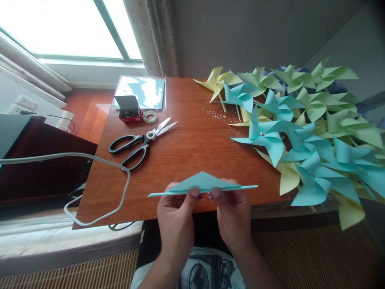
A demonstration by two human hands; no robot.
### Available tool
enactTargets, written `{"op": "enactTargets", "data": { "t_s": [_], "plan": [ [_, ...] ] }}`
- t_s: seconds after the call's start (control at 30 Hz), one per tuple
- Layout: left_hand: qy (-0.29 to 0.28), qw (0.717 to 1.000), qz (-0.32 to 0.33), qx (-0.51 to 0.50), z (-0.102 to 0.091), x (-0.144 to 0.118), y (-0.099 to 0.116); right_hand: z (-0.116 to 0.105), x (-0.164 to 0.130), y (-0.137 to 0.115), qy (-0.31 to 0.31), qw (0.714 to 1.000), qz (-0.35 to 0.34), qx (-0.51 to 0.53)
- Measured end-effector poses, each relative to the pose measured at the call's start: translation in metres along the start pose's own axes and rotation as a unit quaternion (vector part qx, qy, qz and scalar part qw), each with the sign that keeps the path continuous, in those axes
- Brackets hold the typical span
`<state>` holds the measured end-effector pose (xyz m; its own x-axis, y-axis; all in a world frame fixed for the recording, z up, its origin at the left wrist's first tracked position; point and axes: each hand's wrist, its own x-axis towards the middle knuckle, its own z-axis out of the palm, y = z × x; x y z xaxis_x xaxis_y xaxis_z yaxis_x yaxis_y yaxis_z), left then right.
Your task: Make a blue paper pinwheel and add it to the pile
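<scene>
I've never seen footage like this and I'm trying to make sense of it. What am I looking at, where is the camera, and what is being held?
There is no machine here. The one picture comes from a camera worn on a person's head, looking down at their own two bare hands. The left hand and right hand together pinch a blue paper folded into a triangle, just above the near edge of a wooden table. On the table lie black-handled scissors, a small open box, a roll of tape and a sleeve of paper sheets. To the right is a pile of finished paper pinwheels in blue, green and yellow, with tiny scattered pins nearby.
</scene>
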<state>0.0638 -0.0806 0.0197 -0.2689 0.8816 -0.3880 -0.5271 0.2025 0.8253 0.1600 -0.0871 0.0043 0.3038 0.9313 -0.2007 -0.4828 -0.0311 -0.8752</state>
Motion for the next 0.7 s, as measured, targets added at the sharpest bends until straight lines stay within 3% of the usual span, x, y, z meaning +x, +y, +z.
{"op": "enactTargets", "data": {
  "t_s": [0.27, 0.5, 0.7],
  "plan": [
    [-0.041, 0.999, -0.003, -0.004, -0.001, -0.001, -0.001, 0.000, 0.000, 0.002, 0.023, 1.000, 0.011, 0.002],
    [-0.009, 0.999, -0.008, -0.030, 0.006, 0.003, 0.002, 0.005, 0.000, 0.000, -0.008, 1.000, 0.008, -0.001],
    [0.001, 0.999, -0.016, -0.032, 0.011, 0.007, 0.001, 0.006, 0.002, 0.000, 0.014, 1.000, 0.013, -0.005]
  ]
}}
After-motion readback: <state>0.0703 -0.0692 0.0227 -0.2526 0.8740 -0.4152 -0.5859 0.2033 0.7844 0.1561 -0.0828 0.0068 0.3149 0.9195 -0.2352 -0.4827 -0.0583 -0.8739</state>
